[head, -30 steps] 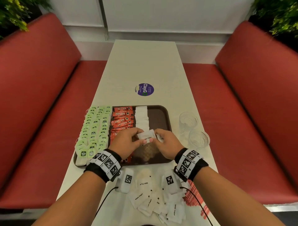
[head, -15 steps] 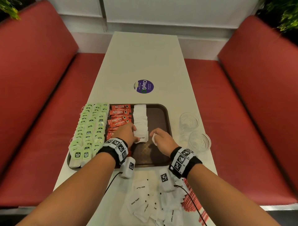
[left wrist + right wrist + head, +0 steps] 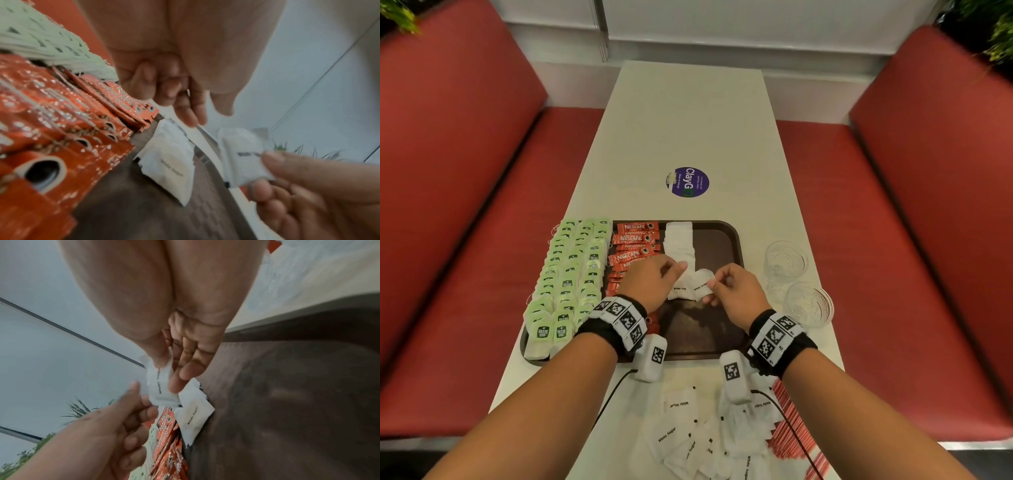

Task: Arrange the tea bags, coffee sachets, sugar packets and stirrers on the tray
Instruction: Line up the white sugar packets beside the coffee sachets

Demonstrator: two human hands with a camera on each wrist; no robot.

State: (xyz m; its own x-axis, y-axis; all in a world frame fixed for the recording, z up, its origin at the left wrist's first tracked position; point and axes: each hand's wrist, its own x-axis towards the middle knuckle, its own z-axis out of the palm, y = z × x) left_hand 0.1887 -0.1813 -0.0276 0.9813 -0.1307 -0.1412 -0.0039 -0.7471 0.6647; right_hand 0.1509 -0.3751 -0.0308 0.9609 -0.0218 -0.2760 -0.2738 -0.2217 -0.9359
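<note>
Even soft indoor light, wide-angle edge bending, wrist views motion-blurred, soft-focused

On the dark brown plastic tray [image 3: 736,240], pale green tea bags [image 3: 571,270] lie left of orange-red coffee sachets [image 3: 633,240]; white paper sugar packets [image 3: 679,240] right.

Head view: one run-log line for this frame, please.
phase: placing sugar | right hand: pinches sugar packet above tray | left hand: empty beside sugar row | loose packets: on table
</note>
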